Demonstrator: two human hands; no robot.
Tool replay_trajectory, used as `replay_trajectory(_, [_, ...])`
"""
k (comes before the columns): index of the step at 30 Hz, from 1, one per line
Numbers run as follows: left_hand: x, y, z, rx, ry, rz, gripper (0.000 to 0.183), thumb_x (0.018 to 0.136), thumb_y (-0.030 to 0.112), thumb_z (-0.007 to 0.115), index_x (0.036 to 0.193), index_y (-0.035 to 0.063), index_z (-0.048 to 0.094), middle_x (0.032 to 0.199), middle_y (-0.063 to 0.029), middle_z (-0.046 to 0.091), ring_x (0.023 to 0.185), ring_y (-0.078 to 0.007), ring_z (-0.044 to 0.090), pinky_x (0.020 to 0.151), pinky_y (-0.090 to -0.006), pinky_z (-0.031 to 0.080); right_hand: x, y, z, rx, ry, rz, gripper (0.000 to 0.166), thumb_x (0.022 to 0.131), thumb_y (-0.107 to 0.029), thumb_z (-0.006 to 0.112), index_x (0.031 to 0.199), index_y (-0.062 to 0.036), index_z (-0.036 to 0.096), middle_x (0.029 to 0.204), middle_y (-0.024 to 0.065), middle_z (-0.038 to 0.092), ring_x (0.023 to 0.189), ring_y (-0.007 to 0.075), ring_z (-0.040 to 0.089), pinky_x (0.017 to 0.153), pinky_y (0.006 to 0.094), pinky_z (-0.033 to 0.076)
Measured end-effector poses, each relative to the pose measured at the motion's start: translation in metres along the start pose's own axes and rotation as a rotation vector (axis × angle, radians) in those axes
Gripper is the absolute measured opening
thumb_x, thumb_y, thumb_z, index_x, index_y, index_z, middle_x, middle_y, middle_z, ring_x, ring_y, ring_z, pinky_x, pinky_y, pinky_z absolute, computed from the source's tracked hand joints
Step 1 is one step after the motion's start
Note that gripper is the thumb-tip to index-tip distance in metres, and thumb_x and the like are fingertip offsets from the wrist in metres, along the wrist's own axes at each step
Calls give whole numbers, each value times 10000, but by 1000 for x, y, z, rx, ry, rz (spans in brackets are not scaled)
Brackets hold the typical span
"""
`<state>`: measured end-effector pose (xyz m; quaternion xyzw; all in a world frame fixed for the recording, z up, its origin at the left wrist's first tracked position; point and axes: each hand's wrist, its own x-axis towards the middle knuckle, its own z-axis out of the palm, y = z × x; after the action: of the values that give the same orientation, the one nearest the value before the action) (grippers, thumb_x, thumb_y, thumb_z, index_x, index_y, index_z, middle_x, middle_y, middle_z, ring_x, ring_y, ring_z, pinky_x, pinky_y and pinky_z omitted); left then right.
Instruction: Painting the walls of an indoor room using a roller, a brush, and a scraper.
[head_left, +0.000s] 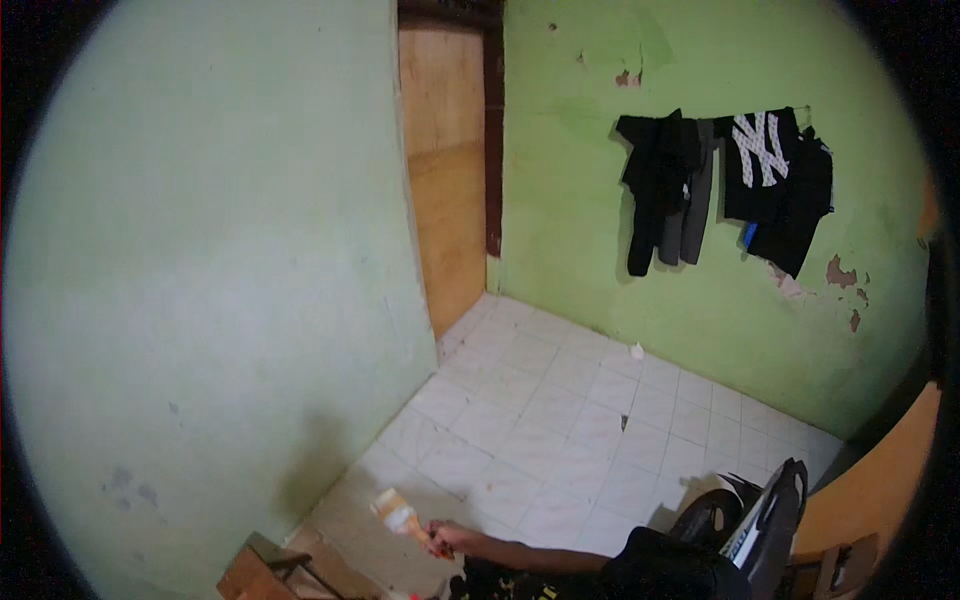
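Note:
My right hand (444, 538) is closed around the wooden handle of a flat paintbrush (401, 515). The brush has pale bristles, which point up and to the left, and a whitish band below them. Beneath the brush spreads a white tiled floor (540, 420), and a pale green wall (225, 300) rises to the left, apart from the bristles. My bare forearm runs in from the right, out of a black sleeve (667, 566). My left hand is out of view.
A wooden item (255, 566) stands at lower left. On the right are part of a motorcycle (765, 514) and a curved wooden panel (870, 465). A wooden door (448, 180) meets the far green wall (570, 225), where dark clothes (660, 187) hang near peeling paint (841, 271).

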<state>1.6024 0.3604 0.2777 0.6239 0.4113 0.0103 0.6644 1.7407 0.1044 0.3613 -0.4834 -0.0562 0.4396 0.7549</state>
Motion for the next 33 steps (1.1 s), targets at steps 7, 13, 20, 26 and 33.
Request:
replay_trajectory(7, [-46,-79,-39,-151,29,-185,331,862,361,564,1066,100,550,956,-66,632,783,-198,619,622,-324,493,-10,-8,18,101,55,-24,189,733,-12,637,864,-55,509,663,30,533,524,117,512,448,258,390])
replay_trajectory(13, [-70,-128,-56,-44,-86,-356,333,913,379,514,1076,91,549,957,-75,648,768,-196,633,590,-318,502,0,-16,19,-108,50,-76,200,769,-22,694,852,-46,515,709,17,533,584,103,547,504,249,429])
replay_trajectory(20, [-143,-258,-120,-259,323,-394,328,926,307,460,1098,41,545,999,-88,645,806,-227,646,581,-282,495,3,-23,31,-116,35,-16,180,772,16,644,893,-27,517,792,37,562,654,118,579,567,259,455])
replay_trajectory(26, [-151,-277,-93,-217,243,-357,331,922,299,461,1103,34,545,1006,-91,645,803,-226,643,585,-284,494,13,-29,35,-64,-27,99,203,770,49,545,967,8,512,851,103,598,714,163,587,646,277,470])
replay_trajectory(33, [-152,-285,-30,-246,243,-324,336,918,290,463,1107,25,545,1014,-95,645,799,-226,641,590,-287,493,41,-38,28,-147,-14,128,183,785,65,553,966,43,539,847,123,634,626,169,599,575,274,499])
